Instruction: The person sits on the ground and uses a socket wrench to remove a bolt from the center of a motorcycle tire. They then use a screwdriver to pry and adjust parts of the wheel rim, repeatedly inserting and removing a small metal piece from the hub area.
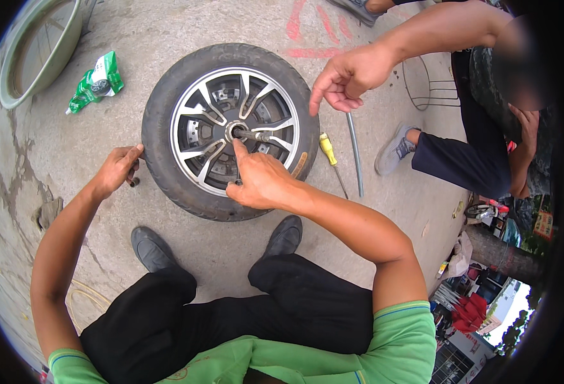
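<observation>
A wheel with a black tire (167,160) and a silver-and-black spoked rim lies flat on the ground before me. From its hub (235,130) an axle rod (255,136) sticks out, tilted to the right. My right hand (263,176) is over the rim, holding nothing, its index finger stretched to the hub's near edge and its thumb apart. Beside the tire's left side, my left hand (119,171) is closed around a small dark cylindrical piece (135,182), mostly hidden by the fingers. Its index fingertip is close to the tire wall.
Another person's hand (359,73) reaches over the tire's right side. A yellow-handled screwdriver (327,148) and a grey metal tube (355,153) lie right of the wheel. Far left are a green-and-white pouch (97,83) and a pale basin (14,96). A wire stand (429,89) is at far right.
</observation>
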A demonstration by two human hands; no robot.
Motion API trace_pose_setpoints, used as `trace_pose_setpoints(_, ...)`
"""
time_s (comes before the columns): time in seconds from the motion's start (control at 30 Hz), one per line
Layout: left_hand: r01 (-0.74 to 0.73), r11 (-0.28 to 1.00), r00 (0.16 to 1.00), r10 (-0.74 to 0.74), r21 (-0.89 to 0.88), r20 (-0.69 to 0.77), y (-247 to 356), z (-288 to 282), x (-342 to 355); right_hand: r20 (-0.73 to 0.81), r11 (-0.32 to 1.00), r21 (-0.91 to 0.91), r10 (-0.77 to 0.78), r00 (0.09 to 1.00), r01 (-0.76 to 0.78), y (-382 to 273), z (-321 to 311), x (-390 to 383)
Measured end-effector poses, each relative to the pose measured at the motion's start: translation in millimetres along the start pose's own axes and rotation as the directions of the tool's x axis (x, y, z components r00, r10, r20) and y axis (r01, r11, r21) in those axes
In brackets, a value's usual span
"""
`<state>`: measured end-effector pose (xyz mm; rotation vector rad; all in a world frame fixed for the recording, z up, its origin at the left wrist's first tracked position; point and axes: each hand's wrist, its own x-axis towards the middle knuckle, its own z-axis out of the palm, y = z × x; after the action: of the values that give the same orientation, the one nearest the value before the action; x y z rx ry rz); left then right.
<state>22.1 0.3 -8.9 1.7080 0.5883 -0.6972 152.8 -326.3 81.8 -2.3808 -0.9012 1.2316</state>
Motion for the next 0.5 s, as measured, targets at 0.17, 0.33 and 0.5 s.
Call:
trace_pose_setpoints(0.17,0.006,1.000,1.000,-0.006,0.013,-0.005,1,-3,0,-0.007,1.000,-0.005,-0.015,1.000,0.015,1,0,0)
trace_pose_setpoints(0.33,0.018,0.998,1.000,-0.017,0.055,-0.024,9,-3,-3,-0.015,1.000,0.001,-0.024,1.000,0.024,5,3,0)
trace_pose_setpoints(0.5,0.030,0.997,0.999,-0.028,0.078,-0.029,13,-3,-5,-0.023,0.999,-0.009,-0.042,0.999,0.042,7,4,-1)
